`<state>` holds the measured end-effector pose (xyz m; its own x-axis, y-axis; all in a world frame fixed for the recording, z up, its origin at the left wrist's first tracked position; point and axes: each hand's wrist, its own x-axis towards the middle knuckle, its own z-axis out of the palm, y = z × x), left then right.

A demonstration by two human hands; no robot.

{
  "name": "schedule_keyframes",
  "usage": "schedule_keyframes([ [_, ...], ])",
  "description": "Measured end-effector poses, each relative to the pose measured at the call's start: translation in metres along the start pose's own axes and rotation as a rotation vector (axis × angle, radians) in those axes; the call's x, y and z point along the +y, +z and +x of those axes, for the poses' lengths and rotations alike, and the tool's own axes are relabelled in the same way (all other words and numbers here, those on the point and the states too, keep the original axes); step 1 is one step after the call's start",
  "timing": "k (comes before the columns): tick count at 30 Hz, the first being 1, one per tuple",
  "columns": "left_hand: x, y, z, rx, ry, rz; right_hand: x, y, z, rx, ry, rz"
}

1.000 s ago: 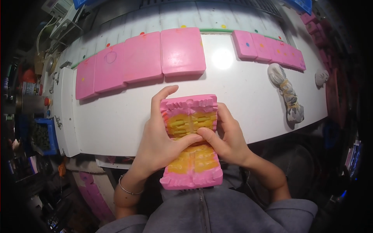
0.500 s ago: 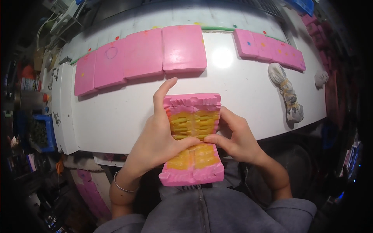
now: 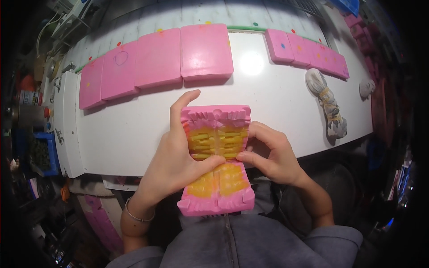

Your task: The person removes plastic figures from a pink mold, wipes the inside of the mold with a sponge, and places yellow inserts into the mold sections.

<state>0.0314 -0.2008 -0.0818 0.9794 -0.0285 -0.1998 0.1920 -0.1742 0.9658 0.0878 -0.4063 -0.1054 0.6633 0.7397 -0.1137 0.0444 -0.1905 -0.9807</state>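
Note:
A pink rubbery mold point(image 3: 216, 206) with yellow ribbed cavities is spread apart in front of my chest, its two halves meeting at a fold across the middle. My left hand point(image 3: 172, 152) grips its left side, the thumb pressed into the cavity near the fold and the index finger raised past the far corner. On the other side, my right hand point(image 3: 275, 156) pinches the right edge, thumb by the fold and fingers curled behind. Yellow finger-like strips line the far half. The mold's underside is hidden.
Closed pink mold blocks point(image 3: 206, 51) stand in a row at the back left of the white table point(image 3: 134, 147). Smaller pink blocks point(image 3: 280, 47) line the back right. A rubber-banded cloth bundle point(image 3: 328, 105) and a small pale lump point(image 3: 367, 89) lie at right.
In the picture, the table and blocks have shifted slightly left and up. My right thumb has moved slightly away from the left one, along the fold. Both hands still hold the mold.

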Motion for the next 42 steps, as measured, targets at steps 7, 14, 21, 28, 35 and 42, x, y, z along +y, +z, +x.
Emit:
schedule_keyframes([
  [7,-0.001,-0.001,0.003,-0.014,0.034,0.012,-0.002,0.004,0.008,0.108,0.059,0.410],
  [14,-0.005,0.002,0.004,0.001,0.090,-0.036,0.005,0.009,0.009,0.170,-0.031,0.491],
  [21,-0.007,0.006,0.012,0.051,0.102,-0.244,0.002,0.018,0.007,0.224,-0.073,0.443],
  [28,-0.018,0.005,0.008,-0.003,0.228,-0.168,-0.001,0.023,0.005,0.259,-0.064,0.532],
  [35,-0.013,0.006,0.009,-0.012,0.238,-0.189,0.004,0.036,-0.007,0.397,-0.072,0.022],
  [42,-0.009,0.007,0.005,-0.002,0.163,-0.237,-0.005,0.014,-0.003,0.055,-0.067,-0.128],
])
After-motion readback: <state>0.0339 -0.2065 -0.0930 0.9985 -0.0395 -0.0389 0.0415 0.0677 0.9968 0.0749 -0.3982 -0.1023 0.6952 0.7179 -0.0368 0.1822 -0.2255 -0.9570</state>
